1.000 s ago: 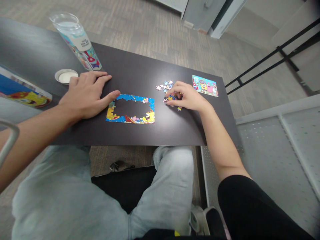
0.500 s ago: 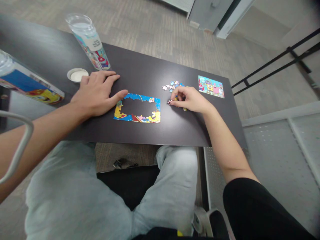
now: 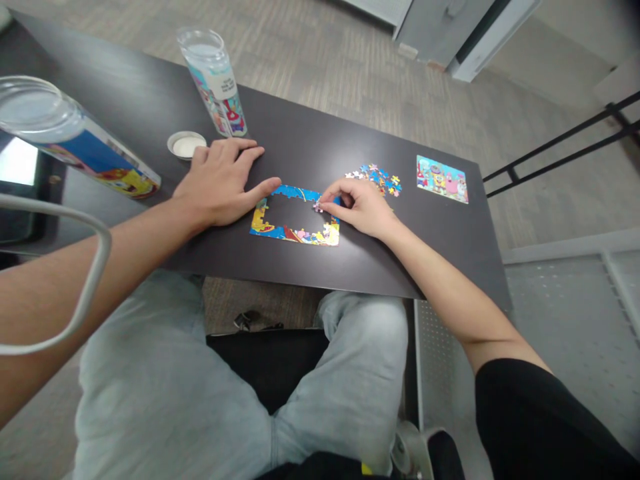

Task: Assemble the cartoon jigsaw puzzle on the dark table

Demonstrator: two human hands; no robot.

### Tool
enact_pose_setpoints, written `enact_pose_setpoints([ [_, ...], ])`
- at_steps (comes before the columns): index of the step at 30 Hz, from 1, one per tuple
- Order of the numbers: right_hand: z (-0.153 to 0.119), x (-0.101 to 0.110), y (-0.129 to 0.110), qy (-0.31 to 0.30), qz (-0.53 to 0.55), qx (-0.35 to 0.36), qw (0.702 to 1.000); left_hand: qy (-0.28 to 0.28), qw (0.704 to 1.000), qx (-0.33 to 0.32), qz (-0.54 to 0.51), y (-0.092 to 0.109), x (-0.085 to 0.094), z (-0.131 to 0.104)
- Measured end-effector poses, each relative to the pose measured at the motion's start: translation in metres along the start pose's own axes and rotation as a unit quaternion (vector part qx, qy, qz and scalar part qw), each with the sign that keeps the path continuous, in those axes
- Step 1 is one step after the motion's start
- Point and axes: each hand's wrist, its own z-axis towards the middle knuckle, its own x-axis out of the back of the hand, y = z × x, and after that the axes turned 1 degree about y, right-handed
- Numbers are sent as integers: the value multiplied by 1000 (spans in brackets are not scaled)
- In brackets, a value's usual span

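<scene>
On the dark table (image 3: 240, 263) lies a jigsaw puzzle border (image 3: 270, 231), a blue, yellow and red frame with a bare middle. My right hand (image 3: 363, 208) pinches a small pinkish puzzle piece (image 3: 317, 207) over the upper right inside of that border, covering part of its corner. Flat on the table, my left hand (image 3: 223, 180) has its fingers spread, the thumb at the border's upper left edge. Behind my right hand is a pile of loose puzzle pieces (image 3: 375, 175), partly hidden by it.
A picture card (image 3: 443, 180) with cartoon figures lies at the table's right end. At the left stand a clear-topped printed tube (image 3: 220, 93) and a larger printed canister (image 3: 110, 157), with a white lid (image 3: 187, 145) between them. A grey curved bar (image 3: 97, 273) crosses the left side.
My right hand has moved left from the loose pieces to the puzzle border, carrying a piece. The whole view has shifted a little; my left hand stays flat.
</scene>
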Motion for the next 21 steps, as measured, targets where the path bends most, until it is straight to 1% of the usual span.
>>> enact_pose_setpoints([
  [2,-1,0,0,14,-48,26,998,2,1000,3,5,2,0,-1],
  [5,-4,0,1,36,-92,36,994,4,1000,3,18,6,1,-1],
  [9,-5,0,1,31,-96,40,994,12,1000,-8,20,8,1,-1],
  [13,-5,2,4,16,-114,39,993,9,1000,-2,18,7,1,-1],
  [18,-8,4,7,22,-112,50,992,4,1000,2,15,8,1,0],
  [21,-9,5,6,16,-114,41,992,8,1000,1,17,8,0,0],
])
